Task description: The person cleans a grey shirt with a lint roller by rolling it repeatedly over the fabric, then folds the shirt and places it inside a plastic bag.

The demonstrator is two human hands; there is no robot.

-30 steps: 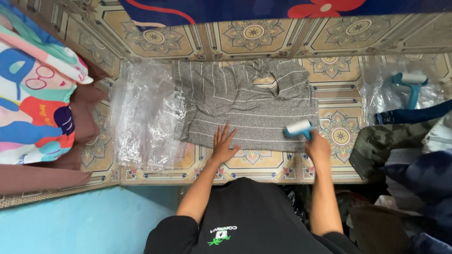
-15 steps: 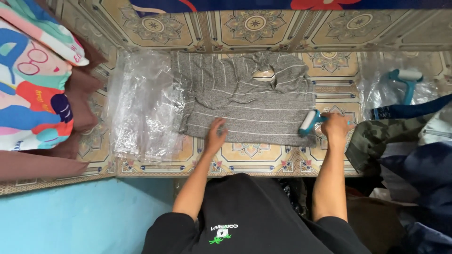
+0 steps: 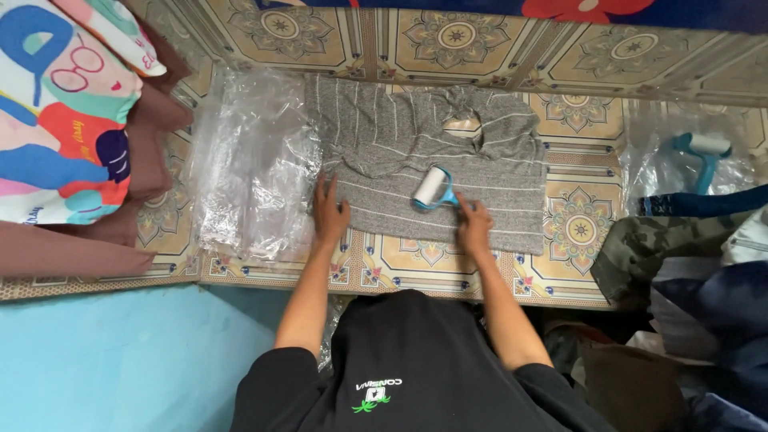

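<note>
Garment: grey shirt (image 3: 432,164) with thin pale stripes, spread flat on the patterned tile floor (image 3: 576,224), collar toward the far side, long axis left to right.
Roller: lint roller (image 3: 430,190), white drum on a blue handle; on the shirt's middle, drum toward far left, handle toward near right.
Right hand (image 3: 474,226): fingers closed around the roller's handle.
Left hand (image 3: 329,211): fingers apart, flat on the shirt's near left edge.
Left of shirt: clear plastic bag (image 3: 252,172), crumpled.
Far right: second lint roller (image 3: 704,154) on plastic.
</note>
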